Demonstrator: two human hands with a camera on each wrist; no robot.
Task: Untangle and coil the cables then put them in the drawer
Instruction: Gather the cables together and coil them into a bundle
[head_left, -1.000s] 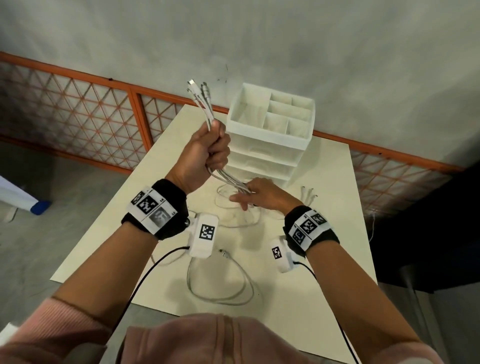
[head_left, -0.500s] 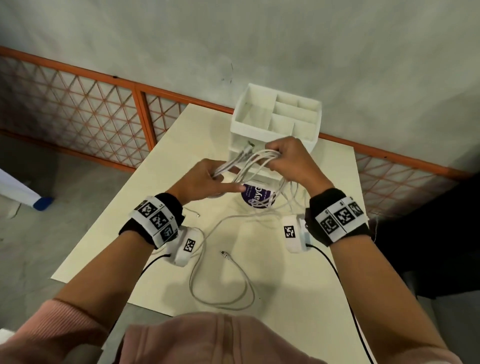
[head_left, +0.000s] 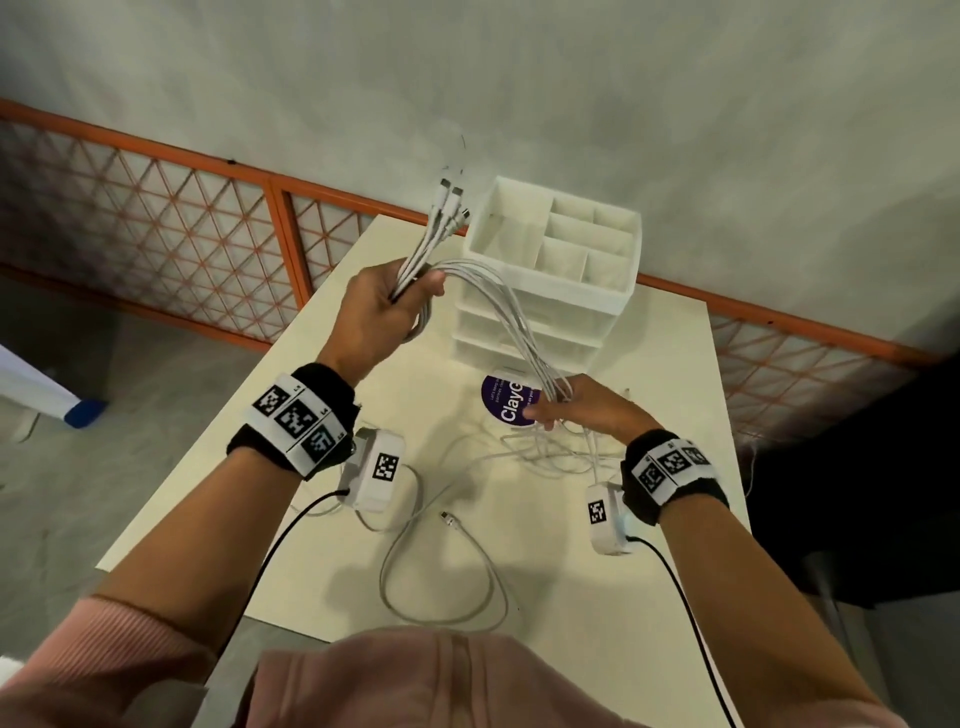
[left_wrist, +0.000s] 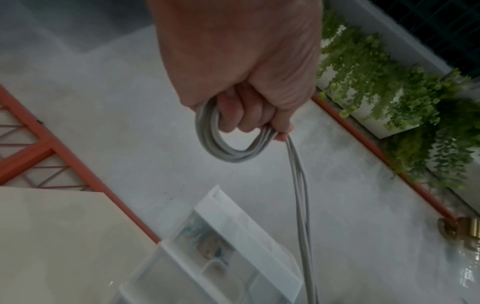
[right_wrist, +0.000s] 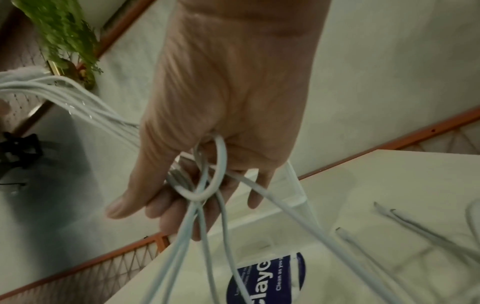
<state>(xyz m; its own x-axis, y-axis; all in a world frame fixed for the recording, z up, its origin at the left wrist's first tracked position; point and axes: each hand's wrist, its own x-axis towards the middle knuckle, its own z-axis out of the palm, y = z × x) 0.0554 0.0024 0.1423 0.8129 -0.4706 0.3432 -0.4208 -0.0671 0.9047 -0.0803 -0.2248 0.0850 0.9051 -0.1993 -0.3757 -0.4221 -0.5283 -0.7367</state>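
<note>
A bundle of white cables (head_left: 498, 306) arcs between my two hands over the table (head_left: 649, 545). My left hand (head_left: 410, 296) is raised and grips the bundle, with several connector ends (head_left: 452, 202) sticking up above the fist. In the left wrist view the cable loop (left_wrist: 226, 142) hangs from my curled left hand (left_wrist: 249, 115). Low over the table, my right hand (head_left: 545, 415) holds the trailing strands. In the right wrist view they run through my right hand (right_wrist: 197, 195). The white drawer unit (head_left: 550, 270) stands behind, drawers closed.
Slack cable (head_left: 550, 454) lies on the table under my right hand. A separate loose white cable (head_left: 441, 577) curls near the front edge. A round purple label (head_left: 506, 402) lies before the drawers. An orange railing (head_left: 208, 171) and wall run behind the table.
My hands have parted: the left rose up and to the left with the bundle, the right dropped toward the table, drawing the strands out between them.
</note>
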